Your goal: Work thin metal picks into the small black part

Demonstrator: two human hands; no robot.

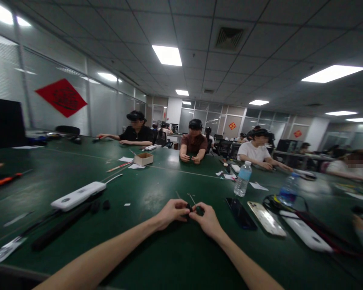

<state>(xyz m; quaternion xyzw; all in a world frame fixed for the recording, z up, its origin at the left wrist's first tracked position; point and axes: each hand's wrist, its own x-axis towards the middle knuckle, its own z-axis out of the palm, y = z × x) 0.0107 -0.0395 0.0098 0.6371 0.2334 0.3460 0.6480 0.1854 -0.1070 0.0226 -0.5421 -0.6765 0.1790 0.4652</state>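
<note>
Both hands are close together above the green table [157,249]. My left hand [173,211] is closed, its fingers pinching a small dark piece [188,208] whose kind I cannot make out. A thin, faint line rises beside the left fingertips. My right hand [207,218] is closed around the dark handle of a small screwdriver-like tool [199,210], its thin metal shaft slanting up and to the left. The fingertips of the two hands nearly meet, partly hiding what they hold.
To the left lie a white power strip [80,196], a long black bar [62,226] and small black pieces [106,205]. Rightward are a dark phone [240,213], a gold phone [266,218], a water bottle [243,179] and another white strip [305,231]. Co-workers sit around the table.
</note>
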